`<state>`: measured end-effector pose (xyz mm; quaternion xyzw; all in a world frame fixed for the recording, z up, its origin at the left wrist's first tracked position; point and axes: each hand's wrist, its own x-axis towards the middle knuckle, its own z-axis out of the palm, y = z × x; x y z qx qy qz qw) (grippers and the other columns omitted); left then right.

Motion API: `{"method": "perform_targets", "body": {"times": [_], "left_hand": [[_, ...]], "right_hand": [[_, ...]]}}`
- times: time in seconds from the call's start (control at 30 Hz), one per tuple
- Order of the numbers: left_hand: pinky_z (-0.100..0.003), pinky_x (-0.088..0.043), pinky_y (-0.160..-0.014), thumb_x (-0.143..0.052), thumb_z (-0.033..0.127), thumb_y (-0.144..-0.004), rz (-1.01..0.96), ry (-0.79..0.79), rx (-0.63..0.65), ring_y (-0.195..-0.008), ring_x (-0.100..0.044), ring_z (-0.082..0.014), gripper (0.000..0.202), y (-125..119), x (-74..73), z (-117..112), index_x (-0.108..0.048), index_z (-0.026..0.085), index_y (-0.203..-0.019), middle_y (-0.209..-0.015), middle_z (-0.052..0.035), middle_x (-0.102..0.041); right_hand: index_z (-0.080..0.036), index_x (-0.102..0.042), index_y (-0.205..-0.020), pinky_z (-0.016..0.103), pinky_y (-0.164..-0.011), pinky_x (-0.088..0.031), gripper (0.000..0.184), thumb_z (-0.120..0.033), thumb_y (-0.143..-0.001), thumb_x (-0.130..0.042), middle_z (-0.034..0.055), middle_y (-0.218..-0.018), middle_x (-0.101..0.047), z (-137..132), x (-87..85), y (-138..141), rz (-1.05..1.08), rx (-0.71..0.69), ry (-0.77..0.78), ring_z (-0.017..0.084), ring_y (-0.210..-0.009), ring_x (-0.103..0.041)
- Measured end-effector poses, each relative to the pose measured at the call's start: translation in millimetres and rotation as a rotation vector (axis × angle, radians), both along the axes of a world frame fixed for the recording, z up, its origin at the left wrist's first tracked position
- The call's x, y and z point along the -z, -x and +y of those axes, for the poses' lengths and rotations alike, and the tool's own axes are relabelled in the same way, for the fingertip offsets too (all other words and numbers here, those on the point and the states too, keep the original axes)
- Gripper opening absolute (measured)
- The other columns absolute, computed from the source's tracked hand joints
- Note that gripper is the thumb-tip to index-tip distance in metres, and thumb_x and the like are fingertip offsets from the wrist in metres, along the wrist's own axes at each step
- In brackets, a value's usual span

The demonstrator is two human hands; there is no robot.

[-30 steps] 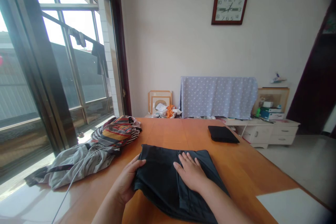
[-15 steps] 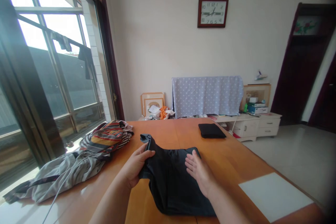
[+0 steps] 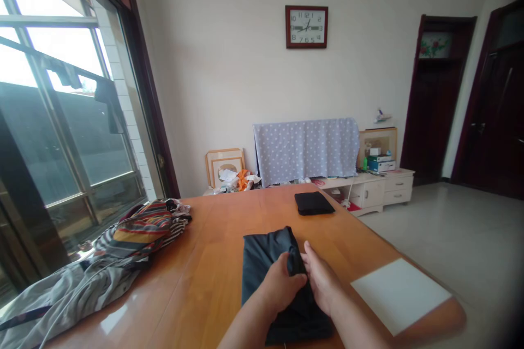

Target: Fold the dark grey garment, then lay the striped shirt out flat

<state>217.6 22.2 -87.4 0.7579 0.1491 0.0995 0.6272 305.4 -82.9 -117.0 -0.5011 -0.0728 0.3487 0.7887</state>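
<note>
A dark navy garment [image 3: 262, 262], which looks like a pair of trousers, lies on the wooden table before me, doubled over into a narrow shape. My left hand [image 3: 284, 286] pinches its folded-over layer near the right side, with the thumb showing and the fingertips partly hidden in the cloth. Along the right edge of the garment is my right hand [image 3: 321, 281], its fingers stretched out and close to the left hand. Whether the right fingertips press on the cloth is hard to see.
Beyond lies a folded black cloth [image 3: 314, 203] on the wooden table [image 3: 204, 272]. A heap of striped and grey clothes [image 3: 143, 232] runs along the left side by the window. A white sheet [image 3: 401, 294] sits near the right edge. A low white cabinet [image 3: 397, 188] stands behind.
My left hand has carried the garment's left part over to the right, onto the rest of it. My right hand stays by the right edge. The view has turned slightly right.
</note>
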Motion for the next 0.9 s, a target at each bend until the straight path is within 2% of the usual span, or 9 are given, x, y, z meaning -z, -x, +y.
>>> {"method": "perform_targets", "body": {"times": [0.07, 0.2, 0.33, 0.5, 0.6, 0.7, 0.77, 0.9], "left_hand": [[-0.026, -0.047, -0.066, -0.078, 0.039, -0.070, 0.032, -0.065, -0.030, -0.073, -0.061, -0.0172, 0.080, 2, 6.5, -3, -0.051, 0.013, -0.140, -0.077, -0.0007, -0.064], [-0.025, -0.043, -0.059, -0.065, 0.056, -0.080, 0.023, -0.047, -0.047, -0.063, -0.057, -0.0136, 0.073, 15, -2.9, 6, -0.051, 0.013, -0.138, -0.076, 0.0006, -0.061], [-0.027, -0.047, -0.064, -0.055, 0.048, -0.085, -0.045, -0.057, -0.152, -0.065, -0.061, -0.0154, 0.050, 36, -6.5, 24, -0.059, 0.014, -0.121, -0.079, -0.0021, -0.066], [-0.027, -0.049, -0.072, -0.054, 0.034, -0.082, -0.102, -0.139, -0.216, -0.077, -0.064, -0.0178, 0.028, 64, 9.9, 47, -0.064, 0.018, -0.102, -0.082, -0.0025, -0.069], [-0.027, -0.048, -0.074, -0.051, 0.031, -0.084, -0.101, -0.179, -0.249, -0.082, -0.065, -0.0185, 0.024, 79, 19.8, 55, -0.063, 0.019, -0.100, -0.086, -0.0032, -0.070], [-0.026, -0.046, -0.073, -0.051, 0.033, -0.087, -0.080, -0.258, -0.222, -0.080, -0.064, -0.0182, 0.022, 92, 26.4, 53, -0.065, 0.020, -0.098, -0.084, -0.0023, -0.070], [-0.026, -0.046, -0.072, -0.051, 0.034, -0.089, -0.058, -0.357, -0.202, -0.078, -0.063, -0.0179, 0.022, 99, 27.8, 49, -0.066, 0.021, -0.097, -0.082, -0.0017, -0.069], [-0.027, -0.045, -0.080, -0.049, 0.030, -0.091, -0.056, -0.587, -0.132, -0.089, -0.063, -0.0189, 0.021, 109, 21.0, 40, -0.068, 0.023, -0.096, -0.091, -0.0037, -0.068]], "right_hand": [[-0.018, -0.072, -0.104, 0.036, -0.096, -0.049, 0.051, -0.062, -0.082, -0.062, 0.0098, -0.104, -0.075, -3, 2.8, 1, -0.134, 0.047, 0.009, 0.026, -0.111, -0.065], [-0.018, -0.072, -0.105, 0.038, -0.094, -0.048, 0.044, -0.053, -0.078, -0.069, 0.0084, -0.102, -0.076, -5, 5.8, 3, -0.351, 0.036, 0.107, 0.029, -0.108, -0.065], [-0.019, -0.068, -0.116, 0.039, -0.097, -0.047, 0.046, -0.042, -0.077, -0.069, 0.0077, -0.112, -0.074, -2, 4.1, 3, -0.459, 0.023, 0.162, 0.028, -0.112, -0.064], [-0.020, -0.067, -0.119, 0.039, -0.094, -0.050, 0.050, -0.023, -0.070, -0.064, 0.0069, -0.110, -0.075, 2, -4.1, 7, -0.453, 0.043, 0.204, 0.028, -0.106, -0.067], [-0.019, -0.067, -0.120, 0.037, -0.087, -0.053, 0.050, -0.023, -0.071, -0.062, 0.0060, -0.102, -0.077, 1, -14.6, 14, -0.390, 0.006, 0.125, 0.026, -0.095, -0.070], [-0.019, -0.065, -0.124, 0.035, -0.076, -0.055, 0.053, -0.026, -0.072, -0.063, 0.0065, -0.098, -0.077, -5, -19.9, 19, -0.307, -0.055, 0.067, 0.025, -0.086, -0.071], [-0.020, -0.061, -0.130, 0.035, -0.078, -0.055, 0.059, -0.026, -0.072, -0.064, 0.0076, -0.103, -0.076, -11, -16.3, 18, -0.272, -0.011, 0.124, 0.026, -0.091, -0.071], [-0.021, -0.049, -0.143, 0.039, -0.094, -0.049, 0.074, -0.034, -0.073, -0.067, 0.0115, -0.124, -0.068, -22, -2.2, 15, -0.233, 0.156, 0.364, 0.028, -0.112, -0.064]]}}
